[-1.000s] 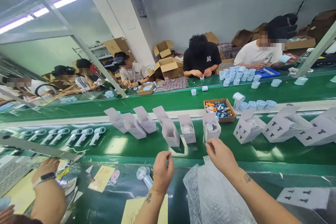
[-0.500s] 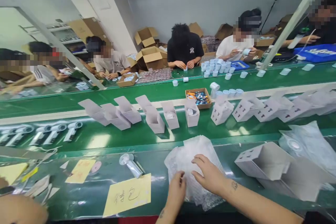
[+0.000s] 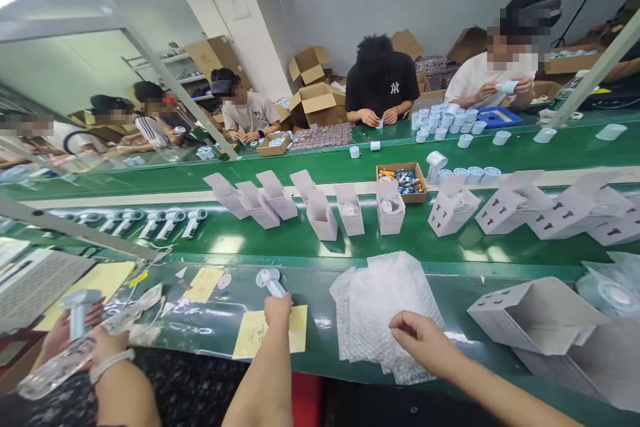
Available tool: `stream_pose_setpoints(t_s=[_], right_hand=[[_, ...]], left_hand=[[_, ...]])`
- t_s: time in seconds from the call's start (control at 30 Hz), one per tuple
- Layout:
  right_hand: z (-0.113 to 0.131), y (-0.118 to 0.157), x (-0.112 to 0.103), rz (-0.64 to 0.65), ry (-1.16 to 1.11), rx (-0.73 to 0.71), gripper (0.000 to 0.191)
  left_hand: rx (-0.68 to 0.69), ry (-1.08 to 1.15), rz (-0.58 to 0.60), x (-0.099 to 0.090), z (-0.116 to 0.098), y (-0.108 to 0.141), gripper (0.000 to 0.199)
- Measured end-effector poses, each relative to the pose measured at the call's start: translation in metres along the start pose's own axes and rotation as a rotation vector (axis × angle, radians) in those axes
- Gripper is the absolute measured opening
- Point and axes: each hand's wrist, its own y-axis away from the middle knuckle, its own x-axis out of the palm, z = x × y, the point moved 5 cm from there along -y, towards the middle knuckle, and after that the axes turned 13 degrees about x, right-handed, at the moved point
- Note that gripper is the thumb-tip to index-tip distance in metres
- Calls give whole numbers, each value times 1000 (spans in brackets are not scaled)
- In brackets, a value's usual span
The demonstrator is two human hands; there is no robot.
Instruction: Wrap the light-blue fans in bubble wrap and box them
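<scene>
My left hand [image 3: 278, 311] is closed round the handle of a light-blue handheld fan [image 3: 268, 278], whose round head points away from me. Under that wrist lies a yellow paper with handwriting [image 3: 297, 330]. My right hand [image 3: 417, 340] rests over a stack of clear bubble-wrap bags [image 3: 387, 300], fingers loosely bent and thumb a little apart, holding nothing visible. To its right lies an open white box [image 3: 500, 313] on its side, its mouth facing right. A second open box overlaps it in front.
Several open white boxes [image 3: 321, 217] stand on the green belt [image 3: 240, 240], with a row of fans [image 3: 170, 223] at left. A carton of small parts [image 3: 414, 195] sits behind. At left, a neighbour's hands [image 3: 107, 347] hold a fan and a clear bag. Co-workers sit opposite.
My left hand has moved left from the bubble-wrap bags and taken hold of the fan's handle. My right hand has stayed over the bags. The view has turned left.
</scene>
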Motion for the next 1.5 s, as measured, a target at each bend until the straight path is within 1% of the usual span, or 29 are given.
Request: stream_pose_setpoints(t_s=[0.07, 0.13, 0.2, 0.23, 0.27, 0.3, 0.33, 0.37, 0.43, 0.47, 0.5, 0.53, 0.6, 0.67, 0.73, 0.77, 0.8, 0.87, 0.9, 0.97, 1.03, 1.1, 1.17, 1.23, 1.3, 1.33, 1.37, 1.4, 1.5], right_hand=[[6, -15, 1, 47, -324, 189, 18], [13, -29, 7, 102, -528, 294, 25], [19, -42, 17, 174, -619, 328, 31], [20, -47, 22, 199, -667, 344, 31], [20, -50, 24, 201, -714, 356, 29], [19, -52, 24, 180, -754, 360, 25], [16, -53, 20, 140, -779, 358, 21], [13, -51, 13, 93, -789, 353, 17], [6, -43, -4, 36, -801, 367, 14], [2, -37, -14, 24, -798, 383, 14], [-2, -29, -24, 22, -789, 406, 15], [-6, -20, -33, 29, -778, 427, 16], [-11, -1, -45, 98, -745, 435, 23], [-12, 18, -46, 223, -714, 398, 32], [-12, 34, -39, 362, -696, 364, 45], [-12, 39, -32, 422, -690, 362, 53], [-11, 44, -26, 470, -686, 366, 63], [-6, 47, -13, 533, -680, 370, 80], [-2, 46, -8, 554, -676, 363, 83], [6, 44, -4, 582, -658, 337, 77], [12, 42, -8, 587, -630, 312, 66], [11, 41, -19, 531, -606, 324, 58], [8, 43, -31, 477, -597, 350, 56], [5, 47, -38, 501, -600, 357, 65], [6, 50, -39, 576, -611, 342, 81], [7, 51, -39, 602, -612, 338, 83], [7, 50, -39, 614, -606, 337, 81], [7, 49, -40, 615, -597, 335, 75], [6, 47, -41, 590, -570, 320, 50]], left_hand=[[-55, 195, 81, 14, -10, 21, 18], [-76, 362, 173, 34, -25, 59, 20], [-62, 506, 281, 56, -36, 108, 28], [-53, 581, 357, 66, -38, 132, 34], [-16, 725, 460, 75, -40, 154, 42], [67, 767, 517, 79, -39, 170, 46], [203, 736, 572, 79, -36, 181, 48], [368, 635, 617, 78, -31, 187, 48], [694, 274, 692, 76, -17, 189, 38], [814, 98, 734, 77, -9, 186, 30], [893, -41, 775, 79, -2, 182, 24], [943, -137, 807, 82, 4, 177, 25], [1000, -201, 829, 85, 4, 169, 31], [978, -133, 751, 81, -9, 163, 27], [866, 9, 639, 70, -31, 159, 23], [798, 85, 608, 64, -43, 160, 21], [740, 159, 606, 59, -56, 162, 20], [680, 306, 690, 52, -82, 170, 18], [658, 381, 749, 50, -94, 174, 15], [578, 518, 844, 47, -108, 178, 11], [437, 614, 858, 46, -110, 177, 9], [307, 672, 806, 44, -108, 173, 12], [256, 694, 775, 42, -108, 172, 16], [275, 699, 806, 41, -112, 177, 19], [304, 710, 848, 40, -119, 181, 22], [313, 716, 856, 40, -121, 182, 23], [322, 716, 862, 39, -123, 182, 24], [332, 707, 869, 39, -125, 182, 24], [371, 662, 886, 34, -127, 179, 23]])
